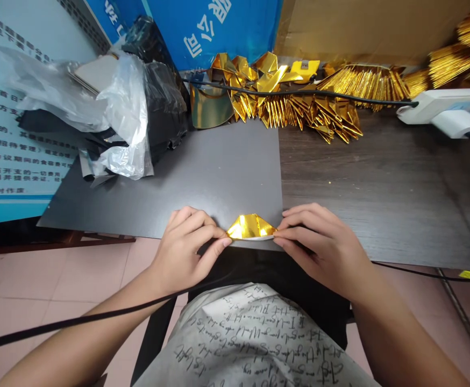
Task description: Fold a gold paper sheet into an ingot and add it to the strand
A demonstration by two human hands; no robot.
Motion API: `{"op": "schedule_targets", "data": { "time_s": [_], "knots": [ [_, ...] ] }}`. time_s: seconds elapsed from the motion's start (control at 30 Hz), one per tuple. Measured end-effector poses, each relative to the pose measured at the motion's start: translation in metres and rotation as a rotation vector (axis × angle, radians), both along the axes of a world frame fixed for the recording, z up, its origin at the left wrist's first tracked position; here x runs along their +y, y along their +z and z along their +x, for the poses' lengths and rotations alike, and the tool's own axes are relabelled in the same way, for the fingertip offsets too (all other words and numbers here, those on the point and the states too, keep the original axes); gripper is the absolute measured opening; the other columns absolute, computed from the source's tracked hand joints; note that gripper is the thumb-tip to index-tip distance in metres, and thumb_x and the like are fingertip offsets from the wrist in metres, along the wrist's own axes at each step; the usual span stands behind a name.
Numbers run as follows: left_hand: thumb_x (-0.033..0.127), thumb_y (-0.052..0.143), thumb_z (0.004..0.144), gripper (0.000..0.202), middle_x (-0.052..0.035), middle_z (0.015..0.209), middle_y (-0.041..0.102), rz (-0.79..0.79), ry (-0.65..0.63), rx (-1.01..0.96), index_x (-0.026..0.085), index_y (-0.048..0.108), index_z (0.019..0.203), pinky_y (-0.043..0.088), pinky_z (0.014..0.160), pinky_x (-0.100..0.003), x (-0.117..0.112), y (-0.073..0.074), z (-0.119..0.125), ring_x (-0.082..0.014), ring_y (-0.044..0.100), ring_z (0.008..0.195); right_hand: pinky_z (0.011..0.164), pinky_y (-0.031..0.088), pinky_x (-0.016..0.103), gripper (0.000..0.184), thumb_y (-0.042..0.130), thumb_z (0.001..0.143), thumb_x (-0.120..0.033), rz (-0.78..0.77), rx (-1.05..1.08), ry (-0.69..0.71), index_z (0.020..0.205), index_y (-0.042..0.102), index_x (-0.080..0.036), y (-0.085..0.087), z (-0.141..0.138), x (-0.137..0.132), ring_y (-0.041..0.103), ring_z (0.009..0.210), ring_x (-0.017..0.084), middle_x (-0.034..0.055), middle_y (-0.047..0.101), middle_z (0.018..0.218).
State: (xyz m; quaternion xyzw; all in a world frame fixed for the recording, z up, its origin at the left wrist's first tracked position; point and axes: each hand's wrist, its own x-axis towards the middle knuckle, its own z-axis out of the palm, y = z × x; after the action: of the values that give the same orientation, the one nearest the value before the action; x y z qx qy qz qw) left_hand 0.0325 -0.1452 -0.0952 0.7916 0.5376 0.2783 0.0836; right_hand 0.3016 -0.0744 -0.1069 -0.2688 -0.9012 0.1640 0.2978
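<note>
Two hands pinch a small gold foil fold (251,227) at the near edge of the dark board (186,177).

The left hand (182,250) and right hand (319,247) have fingers (219,242) together, clamped on its two ends, pressing evenly for keeping it level. The board runs back toward the heaped gold folded pieces (291,102); the desk (380,183) lies to the right.

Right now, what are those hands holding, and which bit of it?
A folded piece of gold foil paper: the left hand pinches its left corner, and the right hand pinches its right corner.
</note>
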Motion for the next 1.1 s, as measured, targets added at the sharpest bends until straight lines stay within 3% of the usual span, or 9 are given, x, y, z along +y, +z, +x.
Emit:
{"op": "schedule_targets", "data": {
  "time_s": [0.3, 0.7, 0.83, 0.97, 1.1],
  "knots": [
    [0.026, 0.061, 0.096, 0.01, -0.0001, 0.087, 0.064, 0.016, 0.029, 0.129, 0.021, 0.066, 0.089, 0.03, 0.075, -0.032, 0.002, 0.003, 0.0, -0.0148, 0.045, 0.084, 0.083, 0.056, 0.043, 0.009, 0.065, 0.093, -0.015, -0.035, 0.089, -0.172, 0.086, 0.065, -0.02, -0.001, -0.012, -0.011, 0.064, 0.105, 0.025, 0.0045, 0.07, 0.087],
    [0.031, 0.06, 0.096, 0.016, 0.0005, 0.082, 0.064, -0.126, 0.091, 0.049, 0.022, 0.067, 0.086, 0.031, 0.077, -0.033, 0.004, 0.006, 0.001, -0.0144, 0.048, 0.083, 0.088, 0.055, 0.052, 0.01, 0.07, 0.089, -0.021, 0.043, 0.103, -0.35, 0.081, 0.066, -0.022, -0.006, -0.021, -0.016, 0.067, 0.102, 0.029, 0.0038, 0.073, 0.083],
    [0.033, 0.057, 0.097, 0.019, 0.0003, 0.083, 0.062, -0.166, 0.119, 0.069, 0.021, 0.065, 0.086, 0.029, 0.079, -0.034, 0.005, 0.007, 0.005, -0.015, 0.046, 0.084, 0.093, 0.051, 0.058, 0.01, 0.069, 0.09, -0.021, 0.056, 0.107, -0.371, 0.08, 0.066, -0.022, -0.008, -0.023, -0.017, 0.064, 0.106, 0.031, 0.005, 0.071, 0.087],
    [0.042, 0.057, 0.098, 0.025, 0.0002, 0.085, 0.063, -0.164, 0.146, 0.059, 0.02, 0.064, 0.088, 0.029, 0.08, -0.034, 0.007, 0.008, 0.011, -0.0154, 0.047, 0.084, 0.095, 0.05, 0.058, 0.01, 0.068, 0.091, -0.022, 0.037, 0.089, -0.384, 0.081, 0.066, -0.022, -0.009, -0.023, -0.016, 0.061, 0.109, 0.031, 0.0054, 0.07, 0.09],
    [0.04, 0.055, 0.1, 0.027, 0.0, 0.082, 0.062, -0.16, 0.14, 0.045, 0.02, 0.063, 0.084, 0.029, 0.08, -0.034, 0.009, 0.006, 0.013, -0.015, 0.046, 0.083, 0.096, 0.049, 0.058, 0.01, 0.068, 0.092, -0.024, 0.022, 0.07, -0.378, 0.082, 0.067, -0.023, -0.009, -0.023, -0.015, 0.06, 0.11, 0.03, 0.0051, 0.07, 0.09]
  ]
}}
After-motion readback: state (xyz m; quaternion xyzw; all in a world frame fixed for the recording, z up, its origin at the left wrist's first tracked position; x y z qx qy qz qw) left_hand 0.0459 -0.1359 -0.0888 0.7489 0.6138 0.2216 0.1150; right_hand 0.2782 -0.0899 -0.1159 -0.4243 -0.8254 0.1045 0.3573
